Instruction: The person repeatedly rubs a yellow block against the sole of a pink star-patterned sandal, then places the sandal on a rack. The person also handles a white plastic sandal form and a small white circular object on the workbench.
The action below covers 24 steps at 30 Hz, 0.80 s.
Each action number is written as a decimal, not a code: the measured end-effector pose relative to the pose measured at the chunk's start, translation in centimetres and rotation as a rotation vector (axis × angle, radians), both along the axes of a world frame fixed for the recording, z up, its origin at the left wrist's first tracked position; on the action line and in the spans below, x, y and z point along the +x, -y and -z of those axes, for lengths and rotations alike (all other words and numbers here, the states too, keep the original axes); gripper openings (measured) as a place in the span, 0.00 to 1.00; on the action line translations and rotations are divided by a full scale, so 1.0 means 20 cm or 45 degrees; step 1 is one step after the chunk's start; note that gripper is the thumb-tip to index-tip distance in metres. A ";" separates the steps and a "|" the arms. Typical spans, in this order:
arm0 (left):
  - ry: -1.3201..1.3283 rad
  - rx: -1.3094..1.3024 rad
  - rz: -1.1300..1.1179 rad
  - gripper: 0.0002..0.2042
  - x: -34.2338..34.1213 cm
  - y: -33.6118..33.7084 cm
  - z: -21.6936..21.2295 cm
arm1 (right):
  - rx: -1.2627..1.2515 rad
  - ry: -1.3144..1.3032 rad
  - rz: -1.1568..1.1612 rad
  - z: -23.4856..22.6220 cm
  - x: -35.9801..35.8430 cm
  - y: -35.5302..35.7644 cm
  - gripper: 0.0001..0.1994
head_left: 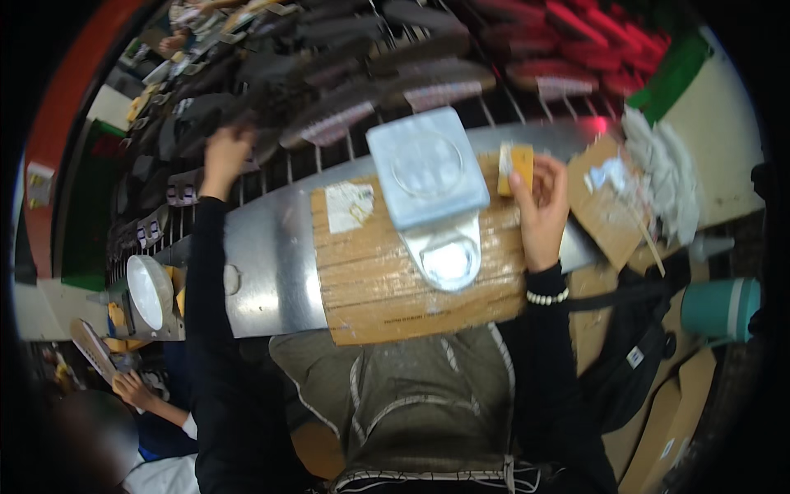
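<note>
My right hand (545, 210), with a beaded bracelet at the wrist, grips a small yellow block (518, 169) that looks like a sponge. It is just right of a pale square plastic container (429, 169) with a round ring on top. Below that container juts a shiny, rounded metal-looking part (450, 262). Both stand over a taped cardboard sheet (370, 284). My left arm stretches forward, and my left hand (229, 155) is over the dark shoe soles (333, 123) on the rack. Its fingers are smeared by motion, so whether they hold anything is unclear.
Metal rods carry many soles, red-lit at the far right. A metal bench (267, 247) borders them. To the right are a cardboard piece (605, 198), crumpled white plastic (666, 177) and a teal jug (720, 309). A co-worker's hand (132, 389) holds a sole at lower left, near a white bowl (150, 291).
</note>
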<state>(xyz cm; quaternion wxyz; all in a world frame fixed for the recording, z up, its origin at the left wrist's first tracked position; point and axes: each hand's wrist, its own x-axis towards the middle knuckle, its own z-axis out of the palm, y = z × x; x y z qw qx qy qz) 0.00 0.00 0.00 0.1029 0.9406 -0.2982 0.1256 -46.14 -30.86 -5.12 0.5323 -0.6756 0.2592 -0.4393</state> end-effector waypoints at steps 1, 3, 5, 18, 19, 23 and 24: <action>0.011 0.000 0.076 0.27 0.08 -0.04 0.06 | 0.039 0.001 0.010 -0.07 0.01 -0.02 0.22; 0.204 0.012 0.011 0.28 0.32 -0.13 0.07 | 0.059 0.058 0.021 -0.08 0.06 -0.03 0.22; 0.019 -0.145 0.190 0.29 0.43 -0.20 0.14 | -0.021 0.021 0.029 -0.08 0.06 -0.03 0.22; -0.149 -1.718 0.105 0.19 -0.80 -0.25 -0.52 | -0.038 0.001 0.019 -0.06 0.08 0.01 0.22; -0.132 -1.689 0.189 0.21 -0.96 -0.27 -0.52 | -0.050 0.001 0.024 -0.06 0.08 0.01 0.22; -0.148 -1.534 -0.116 0.21 -1.45 -0.26 -0.30 | 0.092 0.086 0.008 -0.11 0.07 0.00 0.22; -0.299 -1.483 -0.212 0.20 -1.56 -0.26 -0.23 | 0.182 0.135 0.018 -0.15 0.05 -0.03 0.22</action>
